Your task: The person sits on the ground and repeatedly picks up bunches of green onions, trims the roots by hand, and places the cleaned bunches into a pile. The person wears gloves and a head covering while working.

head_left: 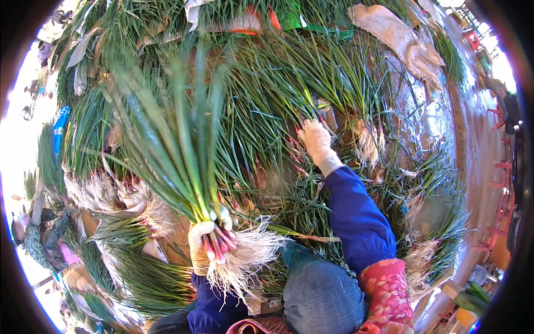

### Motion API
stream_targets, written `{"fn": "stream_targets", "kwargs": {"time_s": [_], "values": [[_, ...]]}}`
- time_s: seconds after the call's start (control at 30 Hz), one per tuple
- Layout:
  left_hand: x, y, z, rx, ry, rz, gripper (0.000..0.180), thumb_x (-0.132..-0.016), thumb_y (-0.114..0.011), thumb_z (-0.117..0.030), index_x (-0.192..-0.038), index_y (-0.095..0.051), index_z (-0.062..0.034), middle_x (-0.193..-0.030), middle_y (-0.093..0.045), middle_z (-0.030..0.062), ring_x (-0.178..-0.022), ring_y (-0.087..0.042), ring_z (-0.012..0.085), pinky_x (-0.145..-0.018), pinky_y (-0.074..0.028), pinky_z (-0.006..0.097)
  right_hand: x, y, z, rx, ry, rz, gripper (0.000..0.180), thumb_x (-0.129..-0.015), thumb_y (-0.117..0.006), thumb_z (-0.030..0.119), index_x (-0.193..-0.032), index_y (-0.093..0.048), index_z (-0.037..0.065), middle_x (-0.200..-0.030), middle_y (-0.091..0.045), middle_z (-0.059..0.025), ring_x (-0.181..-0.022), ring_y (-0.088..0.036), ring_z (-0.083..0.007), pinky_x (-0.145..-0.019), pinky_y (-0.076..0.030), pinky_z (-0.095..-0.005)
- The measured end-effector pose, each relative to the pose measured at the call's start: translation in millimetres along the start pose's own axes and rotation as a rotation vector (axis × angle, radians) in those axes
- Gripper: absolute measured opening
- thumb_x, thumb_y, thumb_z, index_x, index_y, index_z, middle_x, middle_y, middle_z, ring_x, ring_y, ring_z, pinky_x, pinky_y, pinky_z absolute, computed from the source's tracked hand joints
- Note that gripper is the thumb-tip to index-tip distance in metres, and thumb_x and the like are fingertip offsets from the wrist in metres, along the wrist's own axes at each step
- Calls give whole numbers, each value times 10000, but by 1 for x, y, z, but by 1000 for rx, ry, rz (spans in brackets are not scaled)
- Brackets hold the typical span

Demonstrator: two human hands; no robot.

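Observation:
In my gloved left hand (200, 245) is a bunch of spring onions (192, 167), closed in my fingers near the reddish bulbs. Its green leaves fan upward and blur at the tips, while the long white roots (245, 253) hang to the right. Farther off, my gloved right hand (317, 142) reaches into the heap of spring onions (261, 106). Its fingers are bent around stalks at the heap's near edge, though the fingertips are partly hidden. Just right of that hand lies a clump with pale roots (367, 142).
More onion bundles (156, 278) lie at the left with roots gathered together. Loose leaves (295, 200) cover the ground before my knee (322, 298). A beige sack (397, 42) lies at the far right, near wet plastic sheeting (428, 119). Red stools (503, 195) stand along the right edge.

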State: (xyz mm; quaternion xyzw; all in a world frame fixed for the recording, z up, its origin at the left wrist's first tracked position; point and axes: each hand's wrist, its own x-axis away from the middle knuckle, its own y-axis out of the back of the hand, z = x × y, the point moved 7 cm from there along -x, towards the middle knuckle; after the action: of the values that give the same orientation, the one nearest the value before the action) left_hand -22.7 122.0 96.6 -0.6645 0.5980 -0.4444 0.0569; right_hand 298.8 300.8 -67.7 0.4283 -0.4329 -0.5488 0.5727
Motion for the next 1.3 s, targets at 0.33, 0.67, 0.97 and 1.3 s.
{"fn": "stream_targets", "kwargs": {"time_s": [0.33,0.67,0.97,1.3], "values": [[-54,35,65,396,96,82,419,-782,-640,-102,-1170,-495,-36,-822,-523,14,-752,-539,151,-876,-508,377,0,33,-32,-956,-199,-30,268,-806,-720,262,-949,-675,40,-774,-697,-110,-691,-681,-248,-669,-526,-317],[-59,44,114,396,250,105,317,-795,-626,-47,-1093,-531,-100,-927,-595,29,-878,-600,193,-919,-488,433,5,47,24,-437,-21,-323,213,-898,-558,270,-913,-679,95,-921,-678,-134,-843,-632,-354,-740,-511,-413],[-65,39,116,296,287,13,298,-791,-596,-57,-1085,-550,-72,-942,-616,85,-902,-607,251,-831,-525,443,51,-46,77,-440,-27,366,231,-862,-605,319,-936,-699,121,-859,-692,-136,-805,-666,-317,-734,-527,-403],[-83,66,133,-21,421,134,456,-872,-490,-285,-626,-636,71,-668,-653,258,-466,-606,329,-581,-551,346,152,8,135,-970,230,807,243,-857,-631,292,-937,-678,68,-842,-678,-150,-747,-663,-290,-709,-526,-340]]}}
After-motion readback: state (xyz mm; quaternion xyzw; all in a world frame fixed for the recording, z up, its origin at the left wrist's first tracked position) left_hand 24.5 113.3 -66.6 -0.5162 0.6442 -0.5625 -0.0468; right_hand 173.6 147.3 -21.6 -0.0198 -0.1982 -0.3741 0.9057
